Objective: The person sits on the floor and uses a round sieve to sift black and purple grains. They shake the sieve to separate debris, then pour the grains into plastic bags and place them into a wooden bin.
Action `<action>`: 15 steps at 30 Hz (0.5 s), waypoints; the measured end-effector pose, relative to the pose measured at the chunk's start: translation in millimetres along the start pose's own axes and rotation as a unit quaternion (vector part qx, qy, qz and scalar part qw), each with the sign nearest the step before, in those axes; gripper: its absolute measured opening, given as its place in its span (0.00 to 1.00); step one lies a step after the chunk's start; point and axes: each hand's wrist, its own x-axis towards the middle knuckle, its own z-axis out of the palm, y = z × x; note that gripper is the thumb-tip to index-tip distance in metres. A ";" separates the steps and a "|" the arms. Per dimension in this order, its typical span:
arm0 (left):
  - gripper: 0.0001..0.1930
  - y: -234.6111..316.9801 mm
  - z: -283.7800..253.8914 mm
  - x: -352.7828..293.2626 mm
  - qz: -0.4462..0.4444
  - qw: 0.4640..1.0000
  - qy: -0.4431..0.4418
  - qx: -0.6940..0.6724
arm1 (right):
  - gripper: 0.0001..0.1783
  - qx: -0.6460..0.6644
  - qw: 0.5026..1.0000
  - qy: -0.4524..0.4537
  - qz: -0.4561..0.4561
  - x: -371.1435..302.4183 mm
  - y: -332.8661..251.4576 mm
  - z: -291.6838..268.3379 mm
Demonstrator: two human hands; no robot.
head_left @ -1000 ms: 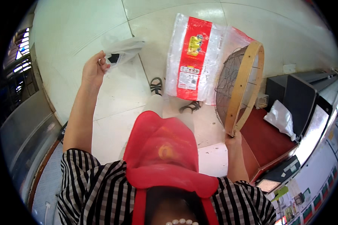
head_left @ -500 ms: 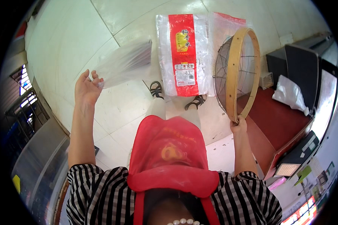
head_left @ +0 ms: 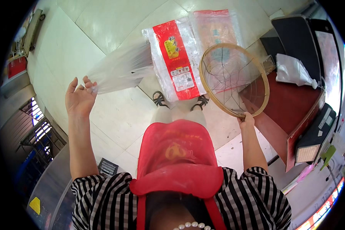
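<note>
Wood-rimmed sieve point(head_left: 210, 94) has turned from nearly edge-on to show its mesh face; the clear bag point(head_left: 122, 67) has spread farther right, its far end now overlapping the striped sack point(head_left: 176, 57) in our view. We hold the bag's near end in the left hand point(head_left: 79, 97), fingers loosely curled, and the sieve's near rim in the right hand point(head_left: 246, 120), grip narrow. We judge the step in hand to be managing these 2 items, raised and apart; the next move calls for a steady sieve and a secure pinch on the limp film. Pale floor tiles point(head_left: 115, 126) carry the striped sack and 1 pinkish sack point(head_left: 214, 34), side by side. On the right, 1 tied white bag point(head_left: 293, 69) lies at the far edge of a reddish-brown surface point(head_left: 287, 103); near left is 1 black slotted object point(head_left: 108, 168).
</note>
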 end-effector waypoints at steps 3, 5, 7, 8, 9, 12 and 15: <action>0.15 1.9 16.2 -16.7 0.030 0.999 0.031 0.002 | 0.17 -0.004 1.000 0.022 -0.002 3.9 1.6 10.0; 0.16 4.5 17.8 -25.1 0.039 0.999 0.030 0.015 | 0.20 0.002 1.000 0.019 -0.003 13.5 1.8 19.7; 0.15 15.5 15.4 -35.5 0.024 0.999 -0.011 0.043 | 0.23 0.010 1.000 0.004 0.004 28.5 2.5 28.9; 0.15 14.4 17.1 -41.0 0.032 0.998 -0.002 0.049 | 0.23 0.026 1.000 0.001 0.010 36.0 1.6 35.2; 0.15 13.8 20.7 -45.6 0.039 0.998 0.008 0.056 | 0.23 0.043 0.999 -0.003 0.018 44.3 0.7 44.1; 0.15 12.9 17.6 -42.3 0.067 0.994 0.036 0.073 | 0.24 0.090 0.995 0.026 0.030 60.6 1.8 85.9; 0.15 9.7 20.1 -52.0 0.082 0.991 0.064 0.081 | 0.23 0.104 0.995 0.004 0.009 47.0 -9.4 106.4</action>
